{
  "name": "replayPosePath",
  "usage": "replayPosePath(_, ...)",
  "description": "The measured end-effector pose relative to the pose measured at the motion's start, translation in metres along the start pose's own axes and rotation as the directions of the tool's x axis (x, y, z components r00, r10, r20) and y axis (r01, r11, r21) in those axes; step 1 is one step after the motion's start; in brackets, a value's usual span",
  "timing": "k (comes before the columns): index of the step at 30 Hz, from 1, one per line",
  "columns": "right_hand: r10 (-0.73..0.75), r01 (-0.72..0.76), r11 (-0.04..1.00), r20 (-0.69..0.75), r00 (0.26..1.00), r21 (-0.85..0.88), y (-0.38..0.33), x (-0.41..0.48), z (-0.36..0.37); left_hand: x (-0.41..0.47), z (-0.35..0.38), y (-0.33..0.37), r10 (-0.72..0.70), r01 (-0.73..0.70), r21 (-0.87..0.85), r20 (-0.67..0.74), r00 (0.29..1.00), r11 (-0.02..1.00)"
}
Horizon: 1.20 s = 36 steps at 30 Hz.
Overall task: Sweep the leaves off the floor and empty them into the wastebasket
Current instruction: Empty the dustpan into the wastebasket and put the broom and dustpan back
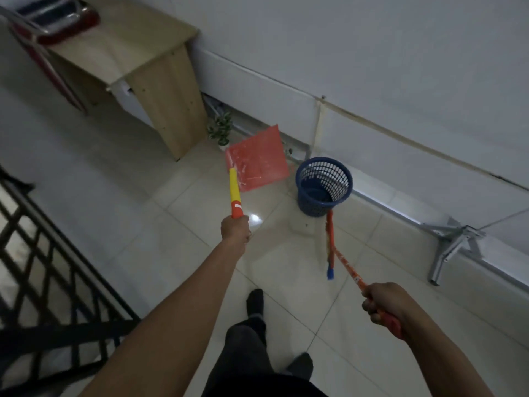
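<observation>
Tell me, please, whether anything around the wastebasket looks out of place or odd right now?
Nothing looks spilled or damaged. The blue wastebasket stands upright by the wall. The red dustpan, held in the left hand, is beside it, not over its opening. The right hand holds the broom.

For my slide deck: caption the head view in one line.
Left hand holds a red dustpan beside the blue wastebasket; right hand holds the broom.

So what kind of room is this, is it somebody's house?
Probably an office or workroom, though I can't be sure. There's a wooden desk against a plain white wall, a pale tiled floor, and a blue wastebasket by the wall. A small potted plant sits beside the desk.
</observation>
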State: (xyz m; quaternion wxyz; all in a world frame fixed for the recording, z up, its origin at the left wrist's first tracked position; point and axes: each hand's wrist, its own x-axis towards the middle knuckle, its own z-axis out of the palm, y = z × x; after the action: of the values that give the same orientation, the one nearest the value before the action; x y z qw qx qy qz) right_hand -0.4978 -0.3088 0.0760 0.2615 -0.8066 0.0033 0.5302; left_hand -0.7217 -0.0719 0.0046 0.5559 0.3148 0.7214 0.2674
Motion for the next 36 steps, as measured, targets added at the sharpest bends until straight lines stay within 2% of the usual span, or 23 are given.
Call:
replayPosePath(7, 0.023, -0.014, 0.989, 0.062, 0.998, -0.145, 0.002, 0.003, 0.028, 0.011, -0.045, -0.049, -0.215, 0.210, -0.107, -0.042, 0.976, 0.972)
replayPosePath(11, 0.018, 0.005, 0.955, 0.075, 0.997, -0.297, -0.009, 0.011, 0.055, 0.030, -0.059, -0.069, -0.301, 0.294, -0.117, -0.038, 0.953, 0.948)
replayPosePath(19, -0.131, 0.152, 0.783, 0.079, 0.988, -0.603, -0.047, 0.036, 0.093, 0.076, -0.064, -0.093, -0.454, 0.463, -0.152, 0.089, 0.886, 0.873)
replayPosePath(26, -0.194, 0.142, 0.651, 0.018, 0.981, -0.746, -0.086, 0.091, 0.108, 0.122, -0.077, -0.103, -0.533, 0.542, -0.012, 0.158, 0.831, 0.840)
replayPosePath(30, -0.141, 0.090, 0.645, -0.003, 0.990, -0.759, -0.087, 0.120, 0.116, 0.137, -0.081, -0.112, -0.557, 0.560, 0.031, 0.161, 0.814, 0.828)
replayPosePath(36, 0.000, 0.014, 0.780, 0.023, 1.000, -0.626, -0.095, 0.140, 0.140, 0.149, -0.092, -0.126, -0.598, 0.605, 0.005, 0.159, 0.786, 0.797)
